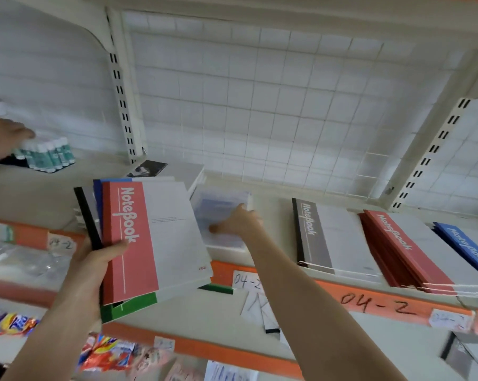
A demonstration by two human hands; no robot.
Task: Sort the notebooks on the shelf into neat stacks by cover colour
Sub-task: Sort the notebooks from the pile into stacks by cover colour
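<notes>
The left hand (pixel 94 259) grips, thumb on top, a fanned bundle of red-, blue-, black- and green-banded paper notebooks (pixel 149 237), seemingly freeing the right hand (pixel 236 224) to reach a blurred pale-blue notebook (pixel 221 207) on the cream metal shelf (pixel 273 215), though whether its fingers have hold of it cannot be told.

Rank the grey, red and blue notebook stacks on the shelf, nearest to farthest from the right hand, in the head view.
1. Grey stack, just right of the right hand.
2. Red stack, further right.
3. Blue stack, far right edge.
</notes>
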